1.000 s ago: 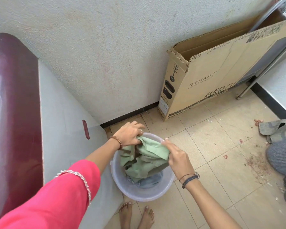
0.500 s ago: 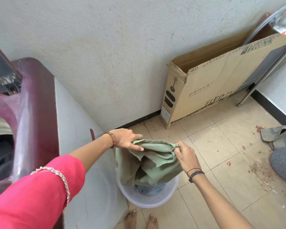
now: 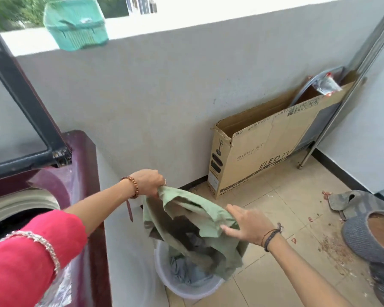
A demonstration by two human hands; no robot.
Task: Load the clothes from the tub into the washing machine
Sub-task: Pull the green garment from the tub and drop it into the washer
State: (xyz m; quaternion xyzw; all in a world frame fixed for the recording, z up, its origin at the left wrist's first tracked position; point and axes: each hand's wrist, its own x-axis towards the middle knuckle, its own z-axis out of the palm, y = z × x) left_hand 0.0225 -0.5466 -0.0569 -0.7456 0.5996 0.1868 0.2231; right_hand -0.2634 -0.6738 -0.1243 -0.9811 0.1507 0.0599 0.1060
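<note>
Since the earlier frame I have the green garment [image 3: 193,220] lifted above the tub [image 3: 186,291]; left hand [image 3: 148,181] clamps it, right hand [image 3: 248,224] lies spread on it. I would swing it toward the washing machine [image 3: 53,196] at lower left, gathering the hem.

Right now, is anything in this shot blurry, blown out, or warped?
Head view: the right hand and the green basket on the ledge are motion-blurred; the sky strip above the parapet wall is overexposed white; the wide-angle lens bends the wall line and the washing machine edges; the cardboard TV box print stays readable.
</note>
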